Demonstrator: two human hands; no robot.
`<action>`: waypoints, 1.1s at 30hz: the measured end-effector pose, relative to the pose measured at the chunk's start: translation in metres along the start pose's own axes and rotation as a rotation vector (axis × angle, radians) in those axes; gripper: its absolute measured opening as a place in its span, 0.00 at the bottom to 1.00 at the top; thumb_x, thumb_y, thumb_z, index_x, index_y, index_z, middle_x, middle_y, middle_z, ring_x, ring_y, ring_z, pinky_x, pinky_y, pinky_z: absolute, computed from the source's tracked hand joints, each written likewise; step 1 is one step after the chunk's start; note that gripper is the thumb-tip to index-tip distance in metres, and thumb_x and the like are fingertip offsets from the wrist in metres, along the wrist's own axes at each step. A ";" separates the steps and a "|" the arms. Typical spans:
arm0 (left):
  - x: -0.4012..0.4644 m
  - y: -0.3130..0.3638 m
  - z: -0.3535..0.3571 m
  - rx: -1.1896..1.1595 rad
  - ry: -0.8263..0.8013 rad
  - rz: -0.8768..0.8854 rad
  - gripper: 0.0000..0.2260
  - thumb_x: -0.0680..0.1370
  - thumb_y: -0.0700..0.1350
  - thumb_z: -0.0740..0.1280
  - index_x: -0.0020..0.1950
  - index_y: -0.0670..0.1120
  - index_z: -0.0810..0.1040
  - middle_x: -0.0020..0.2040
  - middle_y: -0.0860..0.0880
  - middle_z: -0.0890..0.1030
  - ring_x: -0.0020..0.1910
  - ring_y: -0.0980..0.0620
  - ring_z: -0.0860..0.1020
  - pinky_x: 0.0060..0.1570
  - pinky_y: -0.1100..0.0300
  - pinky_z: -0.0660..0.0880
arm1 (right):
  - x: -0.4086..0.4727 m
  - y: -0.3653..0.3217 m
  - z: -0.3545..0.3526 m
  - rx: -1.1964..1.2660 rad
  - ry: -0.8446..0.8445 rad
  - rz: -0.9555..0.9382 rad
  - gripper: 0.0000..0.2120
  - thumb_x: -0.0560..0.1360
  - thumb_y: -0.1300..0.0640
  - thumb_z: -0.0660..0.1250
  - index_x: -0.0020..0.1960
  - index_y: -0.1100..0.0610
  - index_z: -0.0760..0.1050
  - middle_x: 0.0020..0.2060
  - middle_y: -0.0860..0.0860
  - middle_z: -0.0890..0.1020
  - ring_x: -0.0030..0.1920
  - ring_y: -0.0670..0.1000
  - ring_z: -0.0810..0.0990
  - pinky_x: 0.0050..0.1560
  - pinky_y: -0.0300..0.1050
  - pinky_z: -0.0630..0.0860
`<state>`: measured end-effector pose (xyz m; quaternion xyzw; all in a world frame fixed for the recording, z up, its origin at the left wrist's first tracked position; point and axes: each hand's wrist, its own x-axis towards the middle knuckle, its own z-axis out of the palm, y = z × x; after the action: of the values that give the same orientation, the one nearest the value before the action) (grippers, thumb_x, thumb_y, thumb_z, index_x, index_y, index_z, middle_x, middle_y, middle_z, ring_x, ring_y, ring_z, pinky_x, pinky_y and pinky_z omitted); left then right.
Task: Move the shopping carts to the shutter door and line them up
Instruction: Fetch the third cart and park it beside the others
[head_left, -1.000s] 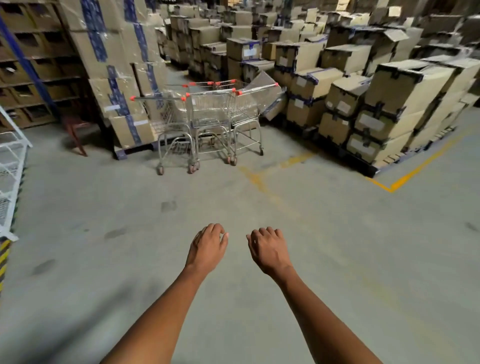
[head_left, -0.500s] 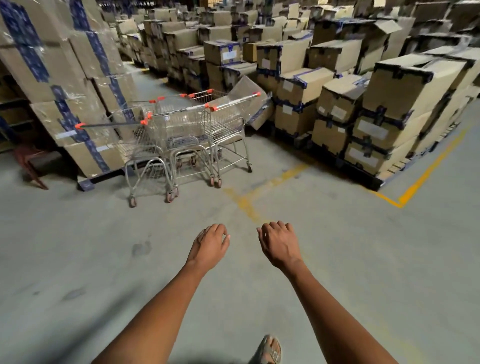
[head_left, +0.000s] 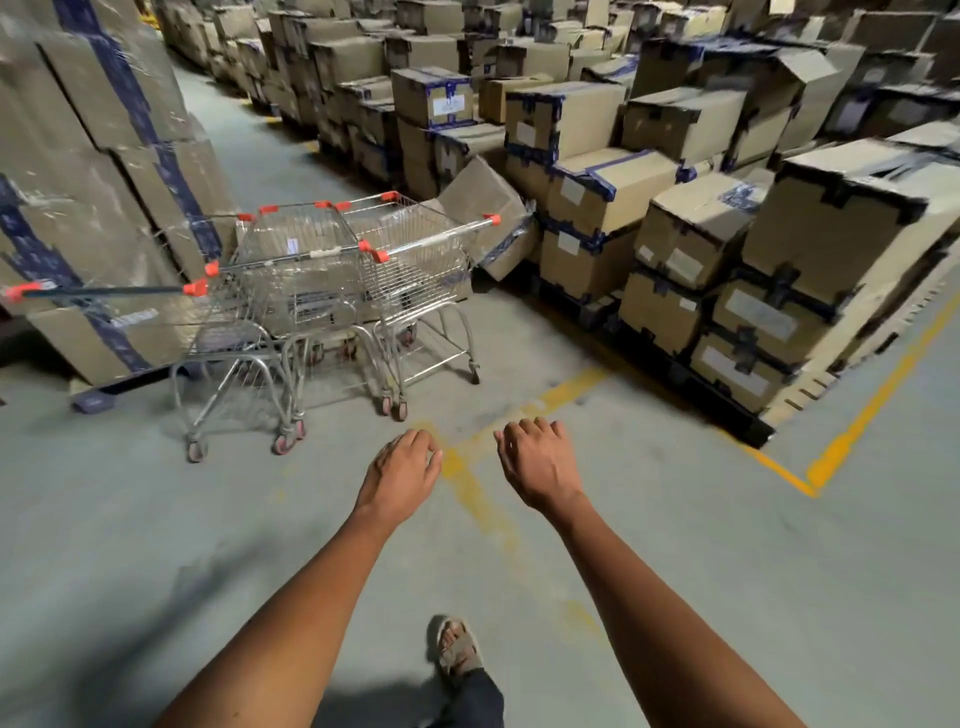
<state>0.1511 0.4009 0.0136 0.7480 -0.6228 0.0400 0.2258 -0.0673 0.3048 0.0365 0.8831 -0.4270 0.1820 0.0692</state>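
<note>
Three metal shopping carts with orange handle caps stand side by side on the concrete floor ahead: a left cart (head_left: 228, 332), a middle cart (head_left: 301, 270) and a right cart (head_left: 421, 260). Their handles face me. My left hand (head_left: 402, 475) and my right hand (head_left: 535, 460) are stretched out in front, palms down, fingers loosely curled and holding nothing. Both hands hover short of the carts, a step or so from the nearest wheels. No shutter door is in view.
Wrapped stacks of cardboard boxes (head_left: 104, 197) rise just left of the carts. Palletised boxes (head_left: 727, 249) crowd the right, one tilted box (head_left: 483, 208) leaning by the right cart. Yellow floor lines (head_left: 852, 431) mark the pallet zone. An aisle (head_left: 244, 140) runs back between the stacks.
I have walked closer to the carts, which now look larger and nearer. My hands stay stretched out and hold nothing. My sandalled foot has come into view below.
</note>
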 end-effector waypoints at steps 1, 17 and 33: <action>0.026 -0.002 0.012 -0.023 0.011 0.002 0.04 0.79 0.49 0.66 0.49 0.49 0.74 0.44 0.50 0.77 0.42 0.47 0.79 0.43 0.51 0.76 | 0.023 0.012 0.012 -0.007 0.008 -0.010 0.20 0.86 0.46 0.54 0.42 0.54 0.75 0.37 0.54 0.79 0.41 0.61 0.76 0.46 0.55 0.66; 0.417 -0.041 0.147 0.047 -0.063 -0.065 0.09 0.80 0.56 0.59 0.54 0.53 0.72 0.51 0.55 0.76 0.52 0.53 0.79 0.55 0.51 0.75 | 0.379 0.190 0.169 0.157 -0.052 0.006 0.16 0.86 0.46 0.56 0.48 0.52 0.76 0.42 0.52 0.79 0.45 0.59 0.79 0.47 0.54 0.74; 0.691 -0.143 0.245 0.102 -0.052 -0.470 0.17 0.80 0.55 0.61 0.66 0.51 0.71 0.59 0.50 0.77 0.57 0.46 0.79 0.59 0.50 0.76 | 0.750 0.277 0.335 0.338 -0.142 -0.323 0.15 0.83 0.48 0.57 0.60 0.56 0.76 0.51 0.56 0.80 0.48 0.62 0.80 0.48 0.57 0.78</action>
<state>0.3855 -0.3082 -0.0110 0.8836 -0.4345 -0.0015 0.1745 0.2311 -0.5083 0.0033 0.9495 -0.2474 0.1747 -0.0816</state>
